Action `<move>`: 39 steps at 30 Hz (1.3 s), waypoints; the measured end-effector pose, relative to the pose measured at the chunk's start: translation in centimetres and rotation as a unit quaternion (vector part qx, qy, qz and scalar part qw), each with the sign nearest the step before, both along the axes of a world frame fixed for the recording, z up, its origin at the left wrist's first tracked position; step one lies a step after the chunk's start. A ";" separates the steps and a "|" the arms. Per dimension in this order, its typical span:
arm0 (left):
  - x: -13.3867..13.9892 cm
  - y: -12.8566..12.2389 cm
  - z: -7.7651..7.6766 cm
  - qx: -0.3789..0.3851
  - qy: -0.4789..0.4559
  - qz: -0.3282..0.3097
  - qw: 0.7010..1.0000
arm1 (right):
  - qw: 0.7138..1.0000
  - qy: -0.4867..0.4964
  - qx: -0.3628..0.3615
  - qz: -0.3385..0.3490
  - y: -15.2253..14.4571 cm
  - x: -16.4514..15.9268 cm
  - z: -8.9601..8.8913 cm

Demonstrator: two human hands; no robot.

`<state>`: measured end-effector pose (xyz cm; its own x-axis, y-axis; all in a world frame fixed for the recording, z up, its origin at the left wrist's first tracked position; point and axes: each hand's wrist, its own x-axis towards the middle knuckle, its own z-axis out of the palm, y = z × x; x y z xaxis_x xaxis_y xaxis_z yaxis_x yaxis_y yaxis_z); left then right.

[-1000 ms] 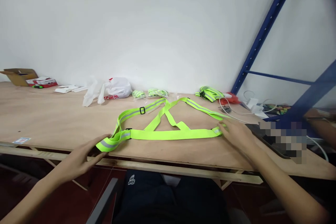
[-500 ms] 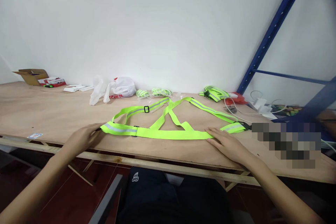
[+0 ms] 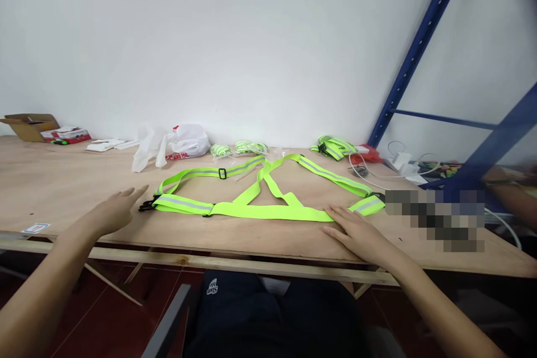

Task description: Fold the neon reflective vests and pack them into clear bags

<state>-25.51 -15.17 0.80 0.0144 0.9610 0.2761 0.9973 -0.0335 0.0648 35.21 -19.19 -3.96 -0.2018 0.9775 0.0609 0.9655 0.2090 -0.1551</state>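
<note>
Spread out on the wooden table (image 3: 235, 238) lies a neon-yellow reflective vest harness (image 3: 268, 212) made of straps with grey stripes. Its straps cross near the middle, and a black slider shows on the upper left strap. A black buckle (image 3: 146, 205) sits at the left end of the waistband. Just left of that buckle is my left hand (image 3: 111, 213), apart from it, fingers stretched and holding nothing. My right hand (image 3: 354, 230) lies flat, its fingertips on the right part of the waistband.
Along the wall stand a cardboard box (image 3: 31, 127), a red-and-white box (image 3: 67, 135), a white plastic bag (image 3: 188, 141), bagged rolled straps (image 3: 250, 148) and another bundled harness (image 3: 334, 148). White cables and a blue metal frame (image 3: 409, 59) are at the right. A person's arm (image 3: 514, 193) shows at the far right.
My left hand has let go of the harness's left end and moved left, uncovering the black buckle. My right hand stays on the waistband. The view has shifted slightly.
</note>
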 end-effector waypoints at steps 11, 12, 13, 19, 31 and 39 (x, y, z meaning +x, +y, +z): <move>19.4 -3.6 -3.9 -0.054 -0.023 -0.286 0.956 | 1.000 -0.002 -0.023 0.002 -2.5 -2.5 0.1; 19.6 -3.7 -4.4 -0.052 -0.023 -0.286 0.956 | 1.000 0.003 -0.016 0.004 -2.6 -2.4 0.0; 19.5 -3.7 -4.7 -0.048 -0.022 -0.286 0.957 | 1.000 0.007 -0.007 0.004 -2.7 -2.3 -0.2; 18.7 -3.5 -4.8 -0.031 -0.015 -0.288 0.957 | 0.999 0.021 0.050 0.000 -2.9 -2.5 -0.8; 19.1 -3.5 -4.9 -0.031 -0.013 -0.275 0.961 | 0.997 0.043 0.061 0.004 -3.0 -2.6 -0.8; 19.2 -3.4 -4.9 -0.045 -0.017 -0.266 0.963 | 0.996 0.057 0.068 -0.004 -3.0 -2.8 -0.5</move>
